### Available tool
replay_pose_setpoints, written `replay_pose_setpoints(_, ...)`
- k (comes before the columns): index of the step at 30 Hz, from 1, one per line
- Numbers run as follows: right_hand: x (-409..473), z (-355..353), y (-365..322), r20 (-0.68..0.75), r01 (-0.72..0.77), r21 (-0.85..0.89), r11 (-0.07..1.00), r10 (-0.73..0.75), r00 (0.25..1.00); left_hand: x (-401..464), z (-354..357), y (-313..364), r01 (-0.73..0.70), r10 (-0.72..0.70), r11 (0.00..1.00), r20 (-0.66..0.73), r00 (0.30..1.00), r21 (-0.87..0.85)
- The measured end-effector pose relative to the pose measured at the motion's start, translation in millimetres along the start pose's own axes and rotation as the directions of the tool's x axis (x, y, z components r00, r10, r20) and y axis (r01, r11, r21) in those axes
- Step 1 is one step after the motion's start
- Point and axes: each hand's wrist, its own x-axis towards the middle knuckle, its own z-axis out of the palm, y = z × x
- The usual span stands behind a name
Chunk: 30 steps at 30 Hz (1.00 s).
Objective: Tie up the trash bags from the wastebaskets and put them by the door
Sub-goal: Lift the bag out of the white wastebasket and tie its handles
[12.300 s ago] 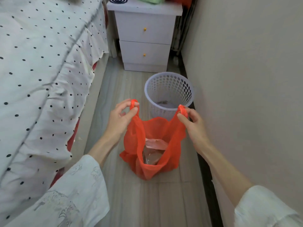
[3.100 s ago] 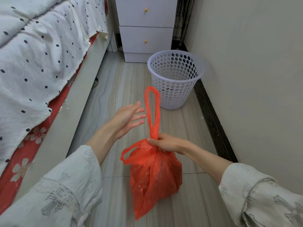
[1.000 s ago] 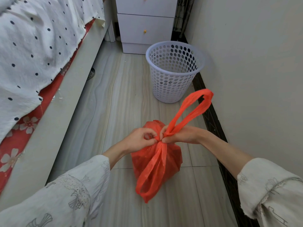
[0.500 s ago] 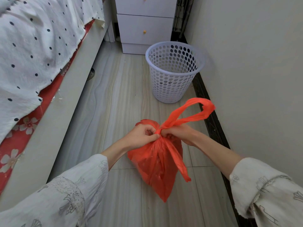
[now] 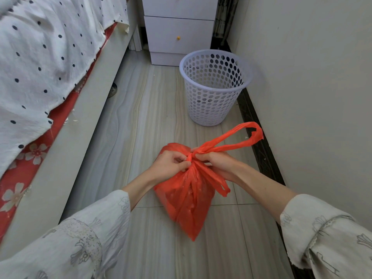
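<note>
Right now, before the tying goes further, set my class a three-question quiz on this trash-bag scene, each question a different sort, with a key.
1. True or false: the orange trash bag sits inside the wastebasket.
2. Multiple choice: the bag's long handle loop points toward A) the bed, B) the wall side on the person's right, C) the nightstand.
3. Fill in: both the left hand and the right hand have their grip on the bag's ____.

Key: 1 false, it is held outside the basket; 2 B; 3 neck, where the handles gather.
</note>
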Motion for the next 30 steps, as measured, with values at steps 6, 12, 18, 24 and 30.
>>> replay_pose_setpoints(6,-0.5,3.8,8.3,-0.173,0.076,-0.114,0.991,-0.095,0.980,0.8,7.1,-5.3,0.078,-0.074,0.996,0.089,0.993,-0.038)
replay_pose_setpoints(12,-1.4,1.8,10.1,-0.181,0.059,-0.187,0.981,-0.093,0.979,6.3,14.1,-12.5,0.082,-0.081,0.996,-0.062,0.995,0.025)
replay_pose_setpoints(18,2.5,0.5,13.2,-0.108,0.021,-0.044,0.999,-0.026,0.994,3.3,5.8,-16.1,-0.075,0.107,0.916,-0.059,0.993,0.393)
replay_pose_setpoints(24,7.5,-10.3,5.5,-0.321,0.007,-0.269,0.963,-0.097,0.942,-8.6,7.3,0.3,-0.294,0.286,0.560,0.152,0.946,0.775)
replay_pose_setpoints(30,28.9,-32.9,1.5,-0.479,-0.019,-0.300,0.954,-0.133,0.867,-4.5,4.7,18.0,-0.356,0.302,0.564,0.216,0.929,0.745)
